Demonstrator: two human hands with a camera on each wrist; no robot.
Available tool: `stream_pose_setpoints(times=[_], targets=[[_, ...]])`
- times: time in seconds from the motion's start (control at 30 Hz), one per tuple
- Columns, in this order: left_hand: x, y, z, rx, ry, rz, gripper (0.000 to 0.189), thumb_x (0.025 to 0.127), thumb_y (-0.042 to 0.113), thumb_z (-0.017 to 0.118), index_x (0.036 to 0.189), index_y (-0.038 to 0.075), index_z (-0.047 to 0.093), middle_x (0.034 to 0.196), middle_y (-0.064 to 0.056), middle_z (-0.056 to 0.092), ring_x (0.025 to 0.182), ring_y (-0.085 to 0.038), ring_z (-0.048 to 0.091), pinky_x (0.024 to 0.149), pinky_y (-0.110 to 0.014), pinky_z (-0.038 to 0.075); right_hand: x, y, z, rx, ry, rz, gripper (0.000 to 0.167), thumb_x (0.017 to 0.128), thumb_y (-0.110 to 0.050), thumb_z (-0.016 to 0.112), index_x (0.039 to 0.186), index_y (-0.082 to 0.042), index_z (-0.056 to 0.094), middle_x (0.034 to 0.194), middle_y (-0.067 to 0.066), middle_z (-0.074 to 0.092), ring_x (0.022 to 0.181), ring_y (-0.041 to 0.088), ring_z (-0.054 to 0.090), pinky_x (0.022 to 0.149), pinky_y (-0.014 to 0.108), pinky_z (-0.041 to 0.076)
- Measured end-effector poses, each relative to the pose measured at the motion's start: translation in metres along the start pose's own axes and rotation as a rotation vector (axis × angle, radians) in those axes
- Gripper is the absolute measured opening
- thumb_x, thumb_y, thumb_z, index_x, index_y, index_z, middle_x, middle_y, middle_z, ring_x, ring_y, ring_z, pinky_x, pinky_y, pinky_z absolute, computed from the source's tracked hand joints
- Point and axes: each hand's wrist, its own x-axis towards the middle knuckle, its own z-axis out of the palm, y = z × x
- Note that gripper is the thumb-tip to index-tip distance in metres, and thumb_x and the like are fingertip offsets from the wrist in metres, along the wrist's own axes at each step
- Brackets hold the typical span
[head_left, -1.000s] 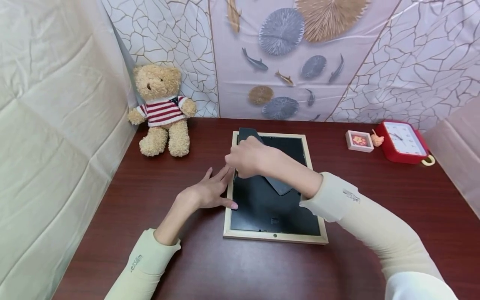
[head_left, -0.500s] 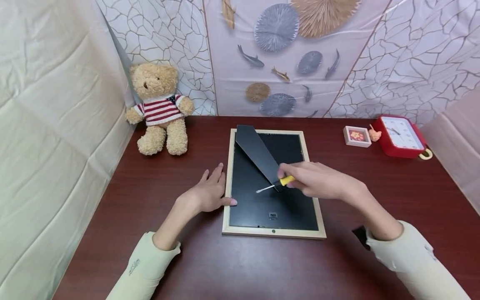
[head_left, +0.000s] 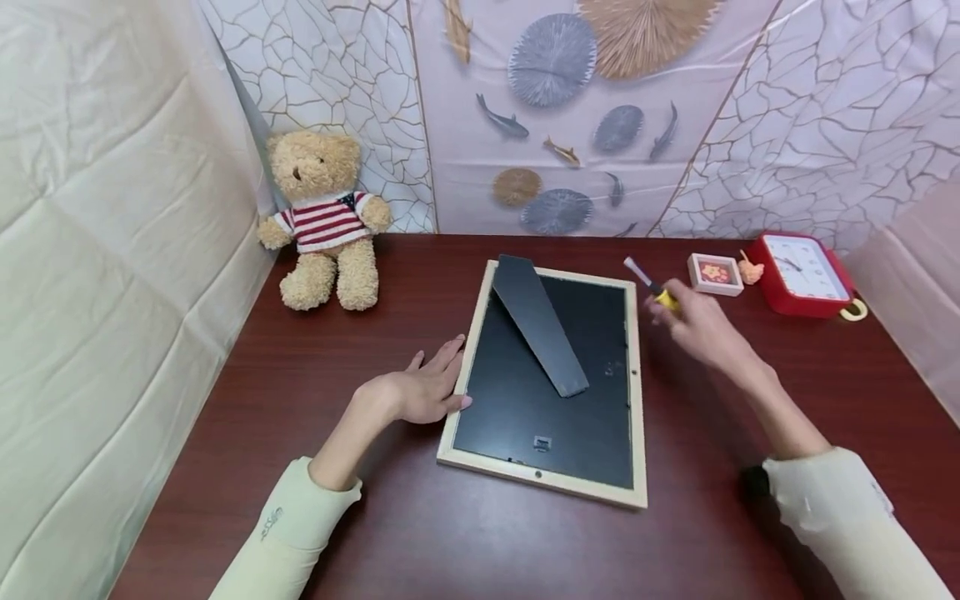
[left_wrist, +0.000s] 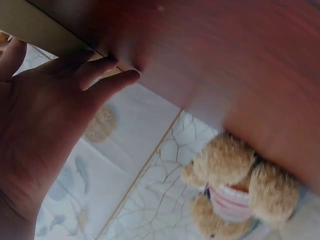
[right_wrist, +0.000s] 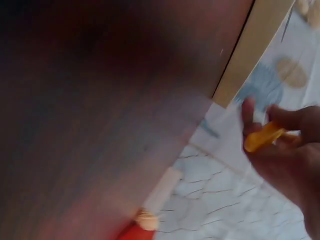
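A picture frame (head_left: 640, 433) with a pale wood border lies face down on the table, its black backing board (head_left: 510, 392) up. The black easel stand (head_left: 542, 327) slants across that board. My left hand (head_left: 423, 390) rests against the frame's left side, fingers spread and thumb over the edge. To the right of the frame, my right hand (head_left: 697, 325) grips a screwdriver (head_left: 666, 300) by its yellow handle, the blade pointing up and left past the far right corner. In the right wrist view the yellow handle (right_wrist: 264, 138) shows between fingers and thumb.
A teddy bear (head_left: 330, 221) in a striped shirt sits at the back left. At the back right stand a small pink box (head_left: 716, 274), a little orange figure (head_left: 751, 268) and a red clock (head_left: 806, 275). Patterned cloth (head_left: 555, 142) hangs behind the table.
My right hand has moved from the frame's left edge, across it, to beyond its right side with the screwdriver. The frame has turned slightly clockwise. My left hand stays at its left side.
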Motion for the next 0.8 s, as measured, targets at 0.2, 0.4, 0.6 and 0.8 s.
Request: stream_pose_setpoints(times=[0.2,0.4,0.6,0.8], targets=[[0.009,-0.004,-0.006,0.083,0.073,-0.004,0.073,0.118,0.026,0.049,0.177,0.005,0.011,0.186,-0.016,-0.002,0.172,-0.037,0.005,0.136,-0.066,0.006,0.018,0.017,-0.004,0.027,-0.057,0.151,0.030,0.105,-0.018,0.076,0.116,0.009,0.072,0.079,0.012,0.062,0.076,0.027,0.054,0.069,0.034,0.039],[-0.001,0.006,-0.006,0.229,0.242,-0.242,0.070,0.115,0.040,0.055,0.173,0.008,0.031,0.180,-0.025,0.021,0.167,-0.043,0.024,0.133,-0.061,0.028,0.009,0.016,-0.002,0.001,-0.171,0.200,0.027,0.102,-0.022,0.081,0.113,0.002,0.076,0.082,0.009,0.068,0.080,0.026,0.057,0.069,0.033,0.042],[-0.026,-0.005,0.000,0.180,0.148,-0.295,0.100,0.086,0.054,0.092,0.158,0.000,0.047,0.157,-0.028,0.050,0.139,-0.043,0.060,0.110,-0.059,0.053,0.003,0.026,0.000,-0.001,-0.170,0.171,0.020,0.101,-0.013,0.080,0.111,0.005,0.079,0.087,0.015,0.076,0.079,0.025,0.057,0.067,0.030,0.041],[0.019,-0.060,0.030,0.158,0.143,-0.286,0.102,0.074,0.059,0.097,0.148,0.010,0.047,0.117,-0.009,0.073,0.103,-0.032,0.073,0.093,-0.055,0.057,0.000,0.027,-0.003,-0.024,-0.178,0.153,0.018,0.100,-0.010,0.080,0.112,0.003,0.078,0.089,0.013,0.076,0.081,0.025,0.058,0.068,0.031,0.042]])
